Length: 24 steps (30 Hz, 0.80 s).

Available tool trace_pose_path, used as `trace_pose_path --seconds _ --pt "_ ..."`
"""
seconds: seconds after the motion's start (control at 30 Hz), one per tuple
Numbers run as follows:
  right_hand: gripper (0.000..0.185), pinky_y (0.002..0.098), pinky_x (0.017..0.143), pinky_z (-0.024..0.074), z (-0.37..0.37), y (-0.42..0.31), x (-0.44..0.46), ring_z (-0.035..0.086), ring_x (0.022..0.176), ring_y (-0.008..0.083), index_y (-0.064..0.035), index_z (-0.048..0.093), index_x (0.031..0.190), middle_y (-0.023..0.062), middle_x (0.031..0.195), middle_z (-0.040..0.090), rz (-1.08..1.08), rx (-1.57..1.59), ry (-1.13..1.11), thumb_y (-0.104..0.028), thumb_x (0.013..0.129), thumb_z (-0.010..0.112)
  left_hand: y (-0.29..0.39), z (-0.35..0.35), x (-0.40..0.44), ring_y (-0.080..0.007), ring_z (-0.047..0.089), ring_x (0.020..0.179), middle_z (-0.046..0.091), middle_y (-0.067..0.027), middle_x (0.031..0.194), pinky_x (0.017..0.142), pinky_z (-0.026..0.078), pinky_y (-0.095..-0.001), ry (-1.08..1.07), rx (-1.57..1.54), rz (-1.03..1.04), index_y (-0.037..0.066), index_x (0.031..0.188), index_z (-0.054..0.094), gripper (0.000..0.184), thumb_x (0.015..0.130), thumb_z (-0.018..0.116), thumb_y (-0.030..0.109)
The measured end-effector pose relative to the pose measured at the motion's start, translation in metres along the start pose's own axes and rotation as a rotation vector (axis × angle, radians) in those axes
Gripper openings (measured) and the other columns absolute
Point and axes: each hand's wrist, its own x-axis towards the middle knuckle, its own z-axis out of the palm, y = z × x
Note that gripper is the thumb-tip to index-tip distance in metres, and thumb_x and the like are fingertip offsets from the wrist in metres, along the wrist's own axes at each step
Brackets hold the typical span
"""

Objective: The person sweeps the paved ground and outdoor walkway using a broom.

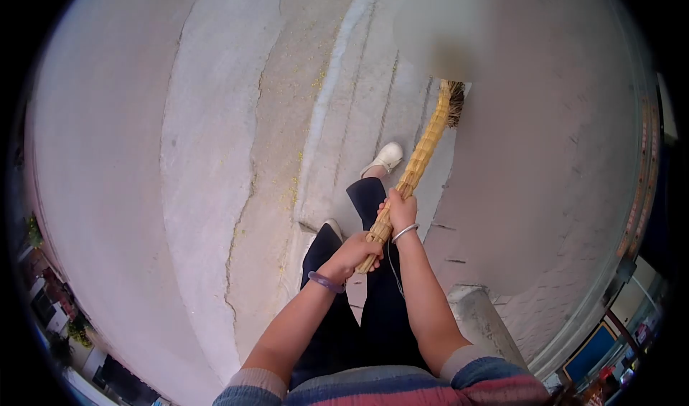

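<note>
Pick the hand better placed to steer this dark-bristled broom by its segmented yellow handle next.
Right hand, probably: it grips the handle nearer the bristles; left hand holds farther back.

So it's outdoors, pale grey concrete ground filling most of the view and bowed like crazy by the fisheye lens. Long wavy cracks run through it, there's a whitish streak, and little yellow specks are sprinkled over a browner strip. Worn concrete block lower right, a reddish, brick-looking band curving along the right edge, and a blue panel below that. Some greenery on the far left. Light's soft and even; upper right is smeared to a blur.
</note>
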Motion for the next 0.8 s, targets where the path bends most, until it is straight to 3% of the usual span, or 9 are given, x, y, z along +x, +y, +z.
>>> trace_pose_path --seconds 0.1,0.2,0.3,0.4,0.47,0.63,0.7,0.8 --pt "0.021 0.0314 0.041 0.0478 0.028 -0.029 0.061 0.054 0.046 0.0186 0.0002 0.047 0.073 0.0092 0.060 0.052 0.117 0.142 -0.026 -0.018 0.083 0.054 0.067 -0.010 0.042 -0.0146 0.055 0.050 0.057 -0.0085 0.067 0.046 0.046 -0.0246 0.076 -0.036 -0.015 0.000 0.082 0.050 0.013 0.072 0.056 0.006" --pt "0.023 0.0326 0.039 0.0447 0.083 -0.010 0.072 0.056 0.045 0.0192 0.0051 0.052 0.074 0.0099 0.059 0.055 0.124 -0.447 -0.182 -0.017 0.076 0.057 0.066 -0.017 0.014 -0.0155 0.053 0.049 0.055 -0.0100 0.066 0.046 0.046 -0.0263 0.291 -0.304 -0.011 -0.001 0.082 0.049 0.011 0.073 0.051 0.005" --pt "0.023 0.0306 0.039 0.0443 0.113 -0.049 0.055 0.056 0.044 0.0171 0.0028 0.052 0.068 0.0091 0.056 0.054 0.214 -0.282 -0.513 -0.018 0.073 0.061 0.103 0.023 0.008 -0.0165 0.052 0.050 0.053 -0.0096 0.065 0.046 0.046 -0.0265 0.456 -0.387 0.112 -0.002 0.082 0.049 0.011 0.073 0.049 0.004" --pt "0.032 0.0312 0.043 0.0468 0.116 -0.083 0.068 0.057 0.045 0.0178 0.0065 0.050 0.077 0.0107 0.060 0.056 0.183 -0.295 -0.666 -0.022 0.074 0.062 0.129 0.049 0.016 -0.0176 0.055 0.053 0.054 -0.0096 0.067 0.047 0.048 -0.0276 0.443 -0.351 0.193 -0.002 0.087 0.047 0.014 0.073 0.048 0.000" --pt "0.031 0.0303 0.042 0.0469 0.096 -0.113 0.073 0.057 0.045 0.0167 0.0044 0.048 0.082 0.0094 0.059 0.055 0.013 -0.243 -0.470 -0.022 0.075 0.063 0.140 0.060 0.027 -0.0176 0.055 0.052 0.054 -0.0096 0.069 0.046 0.048 -0.0281 0.342 -0.243 0.176 -0.001 0.092 0.046 0.020 0.072 0.049 -0.001" --pt "0.026 0.0289 0.039 0.0482 0.042 -0.215 0.137 0.057 0.046 0.0162 0.0041 0.042 0.089 0.0096 0.064 0.055 -0.067 -0.094 0.040 -0.016 0.083 0.057 0.228 0.075 0.108 -0.0161 0.055 0.051 0.056 -0.0086 0.069 0.045 0.047 -0.0262 0.005 0.006 -0.058 0.000 0.092 0.048 0.022 0.072 0.055 0.006" --pt "0.029 0.0304 0.039 0.0481 0.035 -0.230 0.200 0.058 0.047 0.0180 0.0077 0.041 0.090 0.0120 0.064 0.056 -0.015 -0.092 0.140 -0.016 0.082 0.056 0.283 0.068 0.150 -0.0151 0.055 0.051 0.056 -0.0082 0.068 0.045 0.047 -0.0251 -0.068 0.078 -0.110 -0.001 0.086 0.050 0.018 0.072 0.056 0.008" --pt "0.032 0.0320 0.040 0.0488 0.087 -0.249 0.220 0.059 0.047 0.0202 0.0112 0.043 0.090 0.0146 0.063 0.058 0.090 -0.154 0.026 -0.016 0.080 0.056 0.325 0.042 0.153 -0.0141 0.054 0.050 0.056 -0.0081 0.065 0.044 0.046 -0.0246 0.037 -0.034 -0.122 -0.001 0.077 0.052 0.012 0.070 0.054 0.008"
